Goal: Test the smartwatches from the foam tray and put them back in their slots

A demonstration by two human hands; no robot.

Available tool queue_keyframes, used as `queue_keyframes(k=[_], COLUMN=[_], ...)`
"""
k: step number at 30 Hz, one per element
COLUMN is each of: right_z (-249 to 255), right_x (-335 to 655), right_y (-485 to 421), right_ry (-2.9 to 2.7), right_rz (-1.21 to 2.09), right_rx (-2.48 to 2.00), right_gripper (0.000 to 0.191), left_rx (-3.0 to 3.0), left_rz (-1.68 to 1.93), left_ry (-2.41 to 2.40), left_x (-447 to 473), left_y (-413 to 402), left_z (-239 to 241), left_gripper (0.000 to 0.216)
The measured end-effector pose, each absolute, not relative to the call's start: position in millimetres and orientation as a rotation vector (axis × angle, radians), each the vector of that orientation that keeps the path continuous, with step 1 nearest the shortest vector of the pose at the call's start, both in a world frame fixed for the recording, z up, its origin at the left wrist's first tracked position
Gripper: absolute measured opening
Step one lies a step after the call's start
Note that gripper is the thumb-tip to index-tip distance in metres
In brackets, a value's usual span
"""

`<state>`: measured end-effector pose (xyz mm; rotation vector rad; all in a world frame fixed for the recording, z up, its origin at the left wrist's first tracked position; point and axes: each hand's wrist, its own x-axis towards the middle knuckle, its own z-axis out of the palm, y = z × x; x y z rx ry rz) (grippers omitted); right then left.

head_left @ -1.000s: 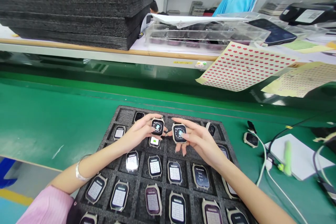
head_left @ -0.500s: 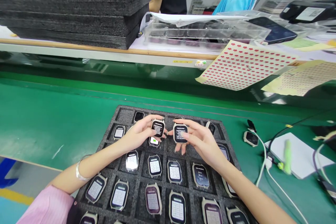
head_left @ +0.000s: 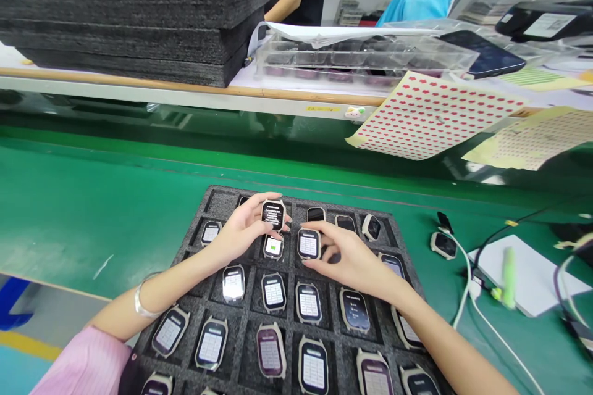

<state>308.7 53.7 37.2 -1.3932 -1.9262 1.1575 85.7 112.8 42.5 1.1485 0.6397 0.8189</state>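
Between the fingers of my left hand (head_left: 245, 222) is a smartwatch case (head_left: 273, 216), its dark screen lit with lines of white text. My right hand (head_left: 352, 253) grips a second smartwatch (head_left: 309, 243) by its top and bottom edges, low over a tray slot; its screen shows a white grid. Under both hands lies a black foam tray (head_left: 241, 287) with several more strapless watches in its pockets. Just below the left hand's watch, one watch (head_left: 273, 247) shows a green battery symbol.
Right of the tray are another watch (head_left: 443, 245), white cables (head_left: 463, 296), a white pad (head_left: 532, 284) and a green marker (head_left: 508, 278). A shelf behind bears stacked black foam (head_left: 130, 24), clear plastic trays (head_left: 324, 62) and a phone (head_left: 482, 52). People stand beyond.
My right hand has lowered its watch toward the tray and turned to hold it by the edges; its screen went from text to a white grid. The left hand's watch rose slightly leftward.
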Motion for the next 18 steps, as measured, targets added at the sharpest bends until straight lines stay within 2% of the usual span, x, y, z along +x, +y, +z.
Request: queue_keyframes(k=[3,8,11,13,16,18], right_z=[34.8,36.3,38.3,40.1,42.7,42.7], right_x=[314.6,320.0,324.7,332.7,353.1,368.1], right_y=[55.6,55.7,59.8,64.5,70.9,72.9], right_ry=[-2.278,-2.450,-2.387,-2.342,-2.308,-2.257], right_rz=[0.760,0.583,0.443,0.235,-0.190,-0.288], right_rx=[-1.462,-1.444,-1.510,-1.634,-1.992,-2.279], right_gripper=[0.044,0.056,0.044,0.035,0.033,0.031], left_rx=[1.150,1.156,1.153,1.148,1.126,1.110], left_rz=[0.809,0.824,0.816,0.811,0.808,0.807], left_ry=[0.618,0.606,0.595,0.600,0.611,0.615], left_x=[85.3,85.3,85.1,85.0,85.1,85.3], left_y=[111.4,111.6,113.0,113.6,113.9,113.9], left_z=[44.2,44.1,42.3,41.3,41.2,41.7], left_gripper=[0.040,0.037,0.036,0.036,0.036,0.036])
